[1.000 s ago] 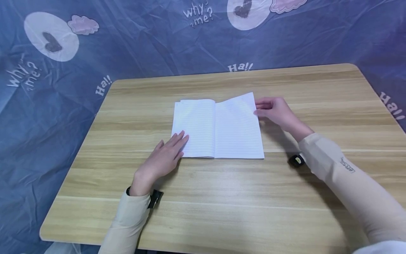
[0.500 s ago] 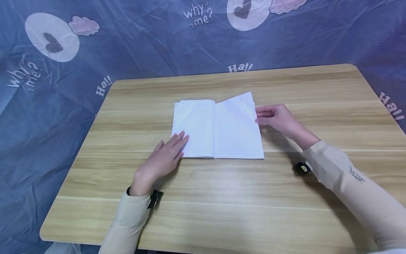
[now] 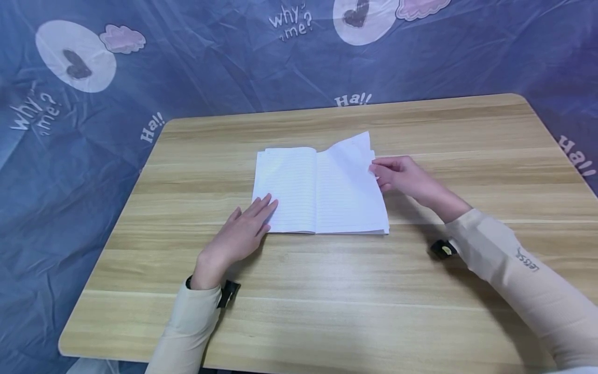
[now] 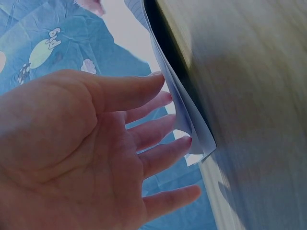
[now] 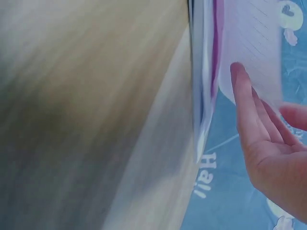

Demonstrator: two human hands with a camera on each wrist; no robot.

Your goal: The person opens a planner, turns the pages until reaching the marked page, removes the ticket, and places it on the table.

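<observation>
An open notebook point(image 3: 289, 182) with white lined pages lies on the wooden table. My left hand point(image 3: 238, 234) rests with fingers spread on the lower left corner of its left side; in the left wrist view the thumb and fingertips touch the page edges point(image 4: 184, 112). At the right edge, my right hand point(image 3: 404, 179) pinches a page point(image 3: 348, 182), which is raised and bent, its top corner standing up over the sheets below. The right wrist view shows that lifted page point(image 5: 254, 43) between the digits of the right hand point(image 5: 273, 148), above the rest of the notebook.
The table point(image 3: 327, 311) has rounded corners and extends around the notebook on all sides. Behind it hangs a blue printed cloth point(image 3: 210, 62). Black wrist straps point(image 3: 228, 293) show at the beige sleeves point(image 3: 504, 259).
My right hand first slid a little toward me along the right edge, then moved slightly inward. The right page now lifts and curves more. My left hand has stayed still.
</observation>
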